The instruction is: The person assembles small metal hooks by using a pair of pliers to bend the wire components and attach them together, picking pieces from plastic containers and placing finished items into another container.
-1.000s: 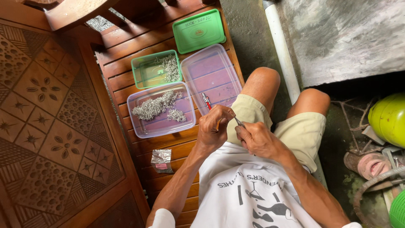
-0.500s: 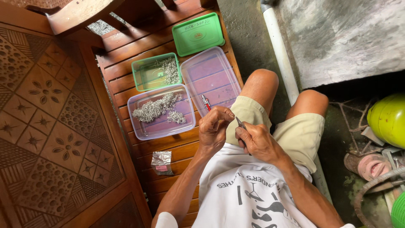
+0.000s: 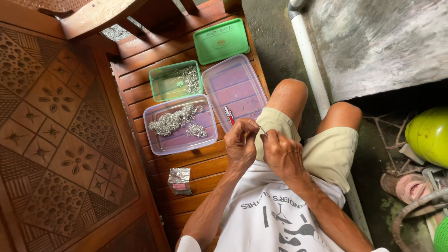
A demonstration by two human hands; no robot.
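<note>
My left hand [image 3: 240, 142] and my right hand [image 3: 280, 151] meet over my lap, fingertips pinched together on a small thin metal piece [image 3: 262, 130]. Just beyond the left hand, a clear plastic tub [image 3: 161, 144] on the wooden bench [image 3: 196, 163] holds a heap of small silvery metal pieces [image 3: 175, 120]. Behind it, a green tub [image 3: 163, 84] holds more of them. A small red-handled tool [image 3: 229, 114] lies in a shallow clear tray [image 3: 233, 88] beside my knee.
A green lid [image 3: 221, 41] lies at the bench's far end. A small foil packet [image 3: 179, 179] rests on the slats near my left forearm. On the right are a white pipe [image 3: 305, 51], a yellow-green helmet [image 3: 429, 135] and a sandal [image 3: 406, 186].
Both hands stay pinched together over my lap, with only slight finger movement. The tubs and the tool have not moved.
</note>
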